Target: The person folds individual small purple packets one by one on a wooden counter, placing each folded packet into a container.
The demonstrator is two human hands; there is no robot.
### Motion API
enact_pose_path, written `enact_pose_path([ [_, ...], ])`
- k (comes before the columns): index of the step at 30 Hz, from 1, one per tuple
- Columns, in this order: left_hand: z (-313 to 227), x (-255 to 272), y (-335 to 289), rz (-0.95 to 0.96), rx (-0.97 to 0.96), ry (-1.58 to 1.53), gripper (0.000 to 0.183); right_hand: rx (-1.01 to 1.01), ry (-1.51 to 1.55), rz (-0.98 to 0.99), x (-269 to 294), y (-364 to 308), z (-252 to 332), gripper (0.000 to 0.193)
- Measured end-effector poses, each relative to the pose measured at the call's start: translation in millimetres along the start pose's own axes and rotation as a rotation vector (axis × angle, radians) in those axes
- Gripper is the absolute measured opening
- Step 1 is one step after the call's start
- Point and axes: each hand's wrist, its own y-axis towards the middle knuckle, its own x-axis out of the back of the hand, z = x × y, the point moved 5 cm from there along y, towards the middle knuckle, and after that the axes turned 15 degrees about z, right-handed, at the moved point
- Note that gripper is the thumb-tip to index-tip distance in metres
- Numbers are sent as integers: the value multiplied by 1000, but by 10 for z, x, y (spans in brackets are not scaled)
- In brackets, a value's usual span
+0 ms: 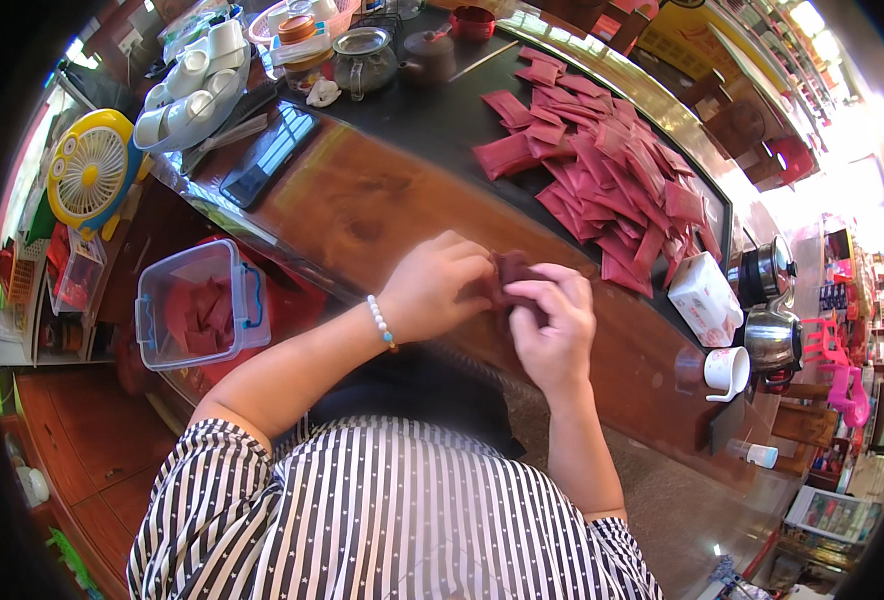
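Over the near edge of the wooden table, my left hand (436, 284) and my right hand (556, 325) face each other. Their fingers are closed on a small dark red folded piece (511, 270), whose ends my fingertips partly hide. It is darker than the flat red packets (617, 170) heaped beyond my right hand, and I cannot make out its exact kind. To the left of my left forearm stands a clear plastic box (187, 338) with blue clips. Several red packets (210, 318) lie inside it.
A phone (269, 155) lies at the table's left, near a basin of white cups (194, 92) and a yellow fan (90, 172). Teapots (429, 57) stand at the back. On the right are a tissue box (705, 298), a white mug (727, 372) and metal pots (770, 340).
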Motion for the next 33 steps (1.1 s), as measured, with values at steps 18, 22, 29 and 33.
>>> enact_pose_path([
  [18,23,-23,-19,-29,21,-30,15,-180,-7,-35,54,-166,-240,19],
  [22,20,-12,-27,-25,16,-44,16,-157,-178,74,-17,-160,-173,17],
  [29,-115,-7,-36,49,-5,19,18,-270,-9,-78,277,-491,-479,19],
  [33,-321,-137,-9,174,-86,-50,20,-286,99,-156,295,-588,-576,21],
])
